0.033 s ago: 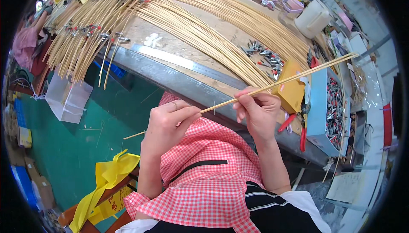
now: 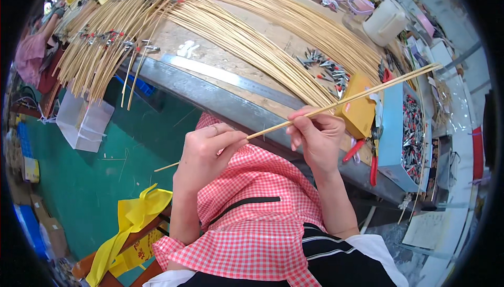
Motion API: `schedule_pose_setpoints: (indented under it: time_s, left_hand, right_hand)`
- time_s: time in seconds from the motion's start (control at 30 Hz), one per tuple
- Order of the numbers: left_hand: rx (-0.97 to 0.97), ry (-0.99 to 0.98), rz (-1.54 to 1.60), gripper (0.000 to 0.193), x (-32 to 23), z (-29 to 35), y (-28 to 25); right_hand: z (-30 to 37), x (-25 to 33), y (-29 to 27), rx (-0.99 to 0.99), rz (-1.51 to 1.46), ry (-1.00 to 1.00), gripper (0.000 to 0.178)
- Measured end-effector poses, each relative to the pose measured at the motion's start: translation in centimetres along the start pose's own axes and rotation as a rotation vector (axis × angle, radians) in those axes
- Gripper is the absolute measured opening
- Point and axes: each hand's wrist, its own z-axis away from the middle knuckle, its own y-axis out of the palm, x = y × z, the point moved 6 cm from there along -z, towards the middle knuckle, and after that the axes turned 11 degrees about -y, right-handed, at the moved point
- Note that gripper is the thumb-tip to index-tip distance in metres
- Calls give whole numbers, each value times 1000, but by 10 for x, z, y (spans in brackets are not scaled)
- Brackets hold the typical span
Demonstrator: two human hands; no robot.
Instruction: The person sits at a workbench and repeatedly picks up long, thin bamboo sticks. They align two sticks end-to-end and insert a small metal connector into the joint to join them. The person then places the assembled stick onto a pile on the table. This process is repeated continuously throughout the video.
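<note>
Thin pale bamboo sticks [image 2: 378, 89] slant across in front of me, rising to the right over the table edge. My left hand [image 2: 207, 153] pinches them between thumb and fingers near their lower stretch, and a ring shows on one finger. A tail end [image 2: 167, 167] pokes out to the left behind that hand. My right hand [image 2: 319, 136] grips the sticks further up, thumb and forefinger closed on them. A fine wire-like pin [image 2: 264, 132] crosses the sticks between my hands. How many sticks lie together is hard to make out.
Long bamboo sticks [image 2: 252, 35] and small clips [image 2: 325, 66] cover the workbench, beside a steel ruler [image 2: 231, 79]. At right are a yellow block [image 2: 358, 109], red-handled pliers [image 2: 374, 155] and a blue box of clips [image 2: 394, 145]. Clamped sticks [image 2: 100, 56] overhang the far left edge.
The sticks' tail end at the left has shifted very slightly to the right. Both hands keep almost the same place and grip.
</note>
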Motion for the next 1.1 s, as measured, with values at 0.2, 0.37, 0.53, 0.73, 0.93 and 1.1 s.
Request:
schedule_pose_setpoints:
  time_s: [0.2,0.37,0.53,0.73,0.93,1.1]
  left_hand:
    - [130,-101,326,11,19,-1,14]
    - [380,-365,674,9,27,1,28]
    - [147,-259,511,10,26,-2,15]
    - [-119,-294,521,14,50,-2,-13]
    - [-184,-340,542,13,56,1,-22]
    - [-177,-300,538,10,50,-3,-21]
  right_hand:
    - [9,-1,19,209,129,-26,5]
    - [8,-9,28,316,100,-19,9]
    - [-15,-14,27,425,168,111,10]
    - [-132,-31,-52,344,1210,-268,20]
    - [-163,-92,-85,575,1672,-121,13]
    - [-153,-68,-92,347,1525,-728,18]
